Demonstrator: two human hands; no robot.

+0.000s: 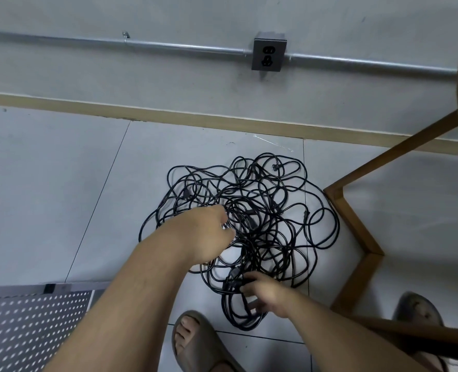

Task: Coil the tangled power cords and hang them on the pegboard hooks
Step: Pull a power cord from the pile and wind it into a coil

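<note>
The power cords [245, 210] lie in one big black tangle on the floor [61, 197], close to the wall [168, 84] and just beside the wooden stool [354, 221]. The cords look thin, soft and bendy. They are likely light, but I think they will snag on each other if you pull hard. The right hand [268, 294] is at the near side of the pile. Its fingers [253, 277] are curled tight around a small bunch of cord. The left hand [209, 232] reaches into the middle of the pile. Its fingers are hidden behind the hand and the loops, so I cannot tell if they are apart or holding a strand. A good place to take hold would be a hard end, like the plug [275, 167] at the far side, because an end can be followed back loop by loop. There is lots of open floor to the left for laying a cord out straight. On the right the stool legs sit just beside the outer loops, and I think a loop could catch there. A foot in a sandal [195, 342] is near the pile too, so a cord might get stepped on. The pegboard [34, 326] is low on the left, well apart from the pile. I cannot make out its hooks.
</note>
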